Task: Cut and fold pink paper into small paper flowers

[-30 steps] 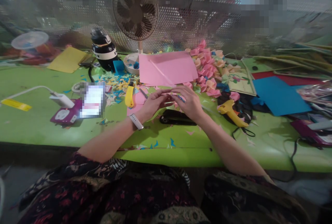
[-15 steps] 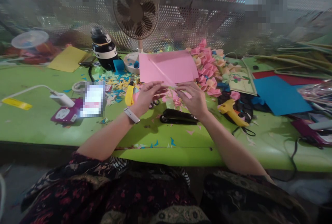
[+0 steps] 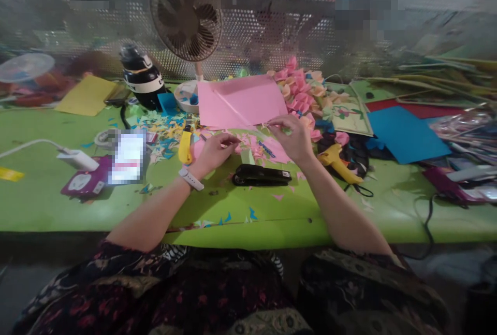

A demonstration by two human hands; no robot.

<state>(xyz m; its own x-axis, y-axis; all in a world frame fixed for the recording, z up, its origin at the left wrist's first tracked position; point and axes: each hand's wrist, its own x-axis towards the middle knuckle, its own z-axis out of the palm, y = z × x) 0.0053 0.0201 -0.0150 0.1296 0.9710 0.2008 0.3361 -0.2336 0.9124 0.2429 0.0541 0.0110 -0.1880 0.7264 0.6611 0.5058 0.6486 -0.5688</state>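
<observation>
My left hand [image 3: 218, 155], wearing a pale watch, hovers over the pink paper scraps with its fingertips pressed together. Whatever they pinch, if anything, is too small to make out. Thumb and index finger of my right hand [image 3: 292, 137] are pinched near the lower edge of a pink sheet [image 3: 261, 98]; a tiny pale bit shows at their tips. A thin translucent stick [image 3: 230, 104] slants across the sheet, its lower end near that hand. Below both hands a black stapler [image 3: 262, 175] lies beside pink scraps [image 3: 256, 144] and a light green piece [image 3: 247, 157].
Pink paper flowers [image 3: 298, 99] are heaped behind my right hand, and a yellow glue gun [image 3: 338, 163] lies beside it. To the left are a yellow cutter [image 3: 186, 146], a lit phone [image 3: 127, 156], a purple power strip [image 3: 87, 175], a black bottle [image 3: 143, 80] and a fan [image 3: 186, 14].
My hands have moved apart: the left one drew back down and left, uncovering more scraps, while the right stayed by the pink sheet's edge. The view has shifted slightly.
</observation>
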